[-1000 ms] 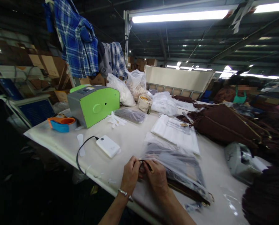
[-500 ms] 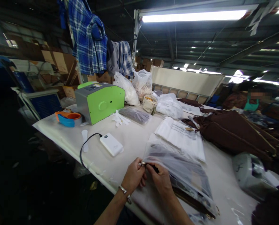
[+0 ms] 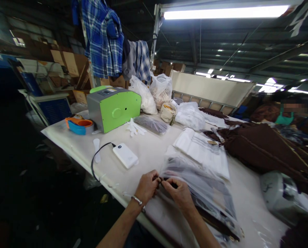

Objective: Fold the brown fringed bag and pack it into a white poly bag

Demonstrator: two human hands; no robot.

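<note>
Near the table's front edge, my left hand (image 3: pixel 146 186) and my right hand (image 3: pixel 180 195) almost meet, each with its fingers closed in a pinch. Between them is a thin dark brown cord (image 3: pixel 161 179); its finer detail is too small to make out. A bracelet circles my left wrist. Just beyond and to the right of my hands lies a clear plastic bag (image 3: pixel 208 193) with dark folded fabric inside. Part of this bag is hidden behind my right hand and forearm.
A white power bank (image 3: pixel 125 155) with a black cable lies left of my hands. Farther back are a green and grey machine (image 3: pixel 117 112), a tape roll (image 3: pixel 80 126) and white gloves (image 3: pixel 135 128). White printed sheets (image 3: pixel 201 150), brown garments (image 3: pixel 262 144) and a grey device (image 3: pixel 279 194) occupy the right.
My fingers have shifted slightly on the cord, and a shiny bit seen at my left fingertips earlier is less visible. The camera view has turned a little left.
</note>
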